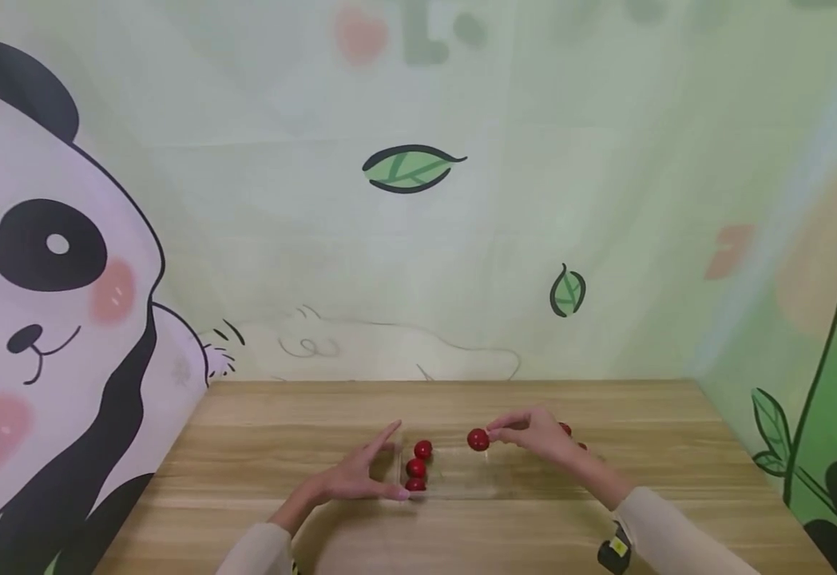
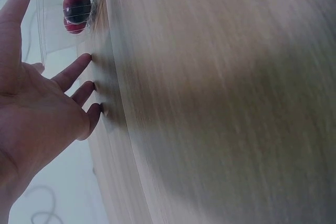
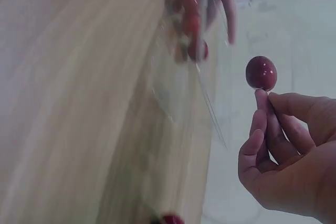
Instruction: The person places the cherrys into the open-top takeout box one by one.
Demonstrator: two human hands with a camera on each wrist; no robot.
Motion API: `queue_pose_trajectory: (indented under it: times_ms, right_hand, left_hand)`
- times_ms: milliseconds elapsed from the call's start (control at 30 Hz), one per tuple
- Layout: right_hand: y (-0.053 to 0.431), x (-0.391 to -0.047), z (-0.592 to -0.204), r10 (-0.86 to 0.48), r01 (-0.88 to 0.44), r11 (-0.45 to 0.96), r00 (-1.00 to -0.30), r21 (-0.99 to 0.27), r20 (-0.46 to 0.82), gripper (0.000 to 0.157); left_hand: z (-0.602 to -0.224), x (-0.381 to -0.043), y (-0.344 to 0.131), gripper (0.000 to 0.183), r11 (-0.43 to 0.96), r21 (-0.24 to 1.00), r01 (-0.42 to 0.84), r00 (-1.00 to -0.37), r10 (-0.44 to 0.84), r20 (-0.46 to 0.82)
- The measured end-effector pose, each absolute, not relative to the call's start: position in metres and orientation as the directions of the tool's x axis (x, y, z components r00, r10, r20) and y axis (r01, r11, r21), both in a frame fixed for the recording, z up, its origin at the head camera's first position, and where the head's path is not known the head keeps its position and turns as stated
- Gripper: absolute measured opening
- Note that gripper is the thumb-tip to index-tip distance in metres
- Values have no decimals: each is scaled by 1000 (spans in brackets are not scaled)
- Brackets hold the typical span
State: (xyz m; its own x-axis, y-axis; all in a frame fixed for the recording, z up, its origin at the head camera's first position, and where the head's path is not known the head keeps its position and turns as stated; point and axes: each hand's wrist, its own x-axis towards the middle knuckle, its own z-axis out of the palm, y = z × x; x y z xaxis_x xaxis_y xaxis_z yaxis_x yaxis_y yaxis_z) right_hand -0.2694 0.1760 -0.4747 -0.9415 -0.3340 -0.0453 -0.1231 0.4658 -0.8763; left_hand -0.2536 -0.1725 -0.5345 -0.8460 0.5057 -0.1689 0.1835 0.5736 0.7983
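Observation:
A clear, see-through box (image 1: pixel 459 473) sits in the middle of the table, with red balls (image 1: pixel 415 469) lined up at its left end. My left hand (image 1: pixel 357 474) spreads its thumb and forefinger about that end; in the left wrist view its other fingers (image 2: pixel 73 73) reach loosely toward the tabletop. Above the box's right part, my right hand (image 1: pixel 533 435) pinches a glossy, dark red ball (image 1: pixel 478 439) between thumb and fingertips. The right wrist view shows this ball (image 3: pixel 261 73) held up at the fingertips, apart from the box.
More red balls (image 1: pixel 565 429) lie on the table to the right, partly hidden behind my right hand and forearm. The wooden table (image 1: pixel 267 423) meets a printed wall cloth (image 1: pixel 418 263) at its back edge. A black wrist device (image 1: pixel 615 551) hangs under the right sleeve.

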Motion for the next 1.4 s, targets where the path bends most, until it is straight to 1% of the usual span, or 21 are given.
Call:
queue_pose_trajectory:
  times_ms: [133, 233, 400, 567, 733, 800, 867, 967, 1100, 1267, 1400]
  right_hand:
    - [155, -264, -487, -469, -255, 423, -883, -869, 31, 19]
    - [141, -261, -495, -524, -316, 418, -850, -851, 58, 16]
    - [123, -252, -504, -563, -371, 468, -824, -802, 52, 9]
    - [117, -249, -511, -588, -441, 539, -807, -717, 54, 5]
    - [115, -255, -515, -633, -511, 547, -771, -663, 71, 4]
    - [115, -257, -514, -642, -520, 550, -764, -653, 67, 5]
    - [114, -260, -512, -633, -509, 565, -772, -649, 54, 8]
    - [114, -262, -505, -593, -469, 601, -804, -647, 33, 11]
    - [127, -264, -491, -546, -455, 619, -835, -640, 65, 15]
    - [160, -269, -474, -491, -445, 634, -864, -633, 116, 15]
    - [196, -279, -473, -418, -419, 682, -896, -600, 152, 16]
  left_hand:
    - [-534, -251, -173, 117, 571, 802, 178, -844, 508, -174]
    - [-534, -250, -173, 117, 568, 804, 179, -843, 510, -173]
    - [-536, -248, -172, 116, 571, 802, 175, -843, 508, -178]
    - [-534, -247, -169, 117, 575, 798, 180, -840, 513, -179]
    - [-532, -249, -169, 117, 565, 799, 204, -839, 522, -155]
    - [-532, -250, -170, 116, 563, 801, 203, -842, 518, -150]
    - [-532, -251, -171, 115, 564, 802, 196, -845, 513, -155]
    - [-532, -252, -173, 116, 566, 800, 199, -844, 515, -154]
    - [-533, -255, -174, 117, 558, 803, 209, -838, 526, -147]
    - [-533, -257, -173, 116, 557, 806, 201, -835, 527, -156]
    - [-534, -256, -172, 116, 562, 804, 194, -835, 525, -166]
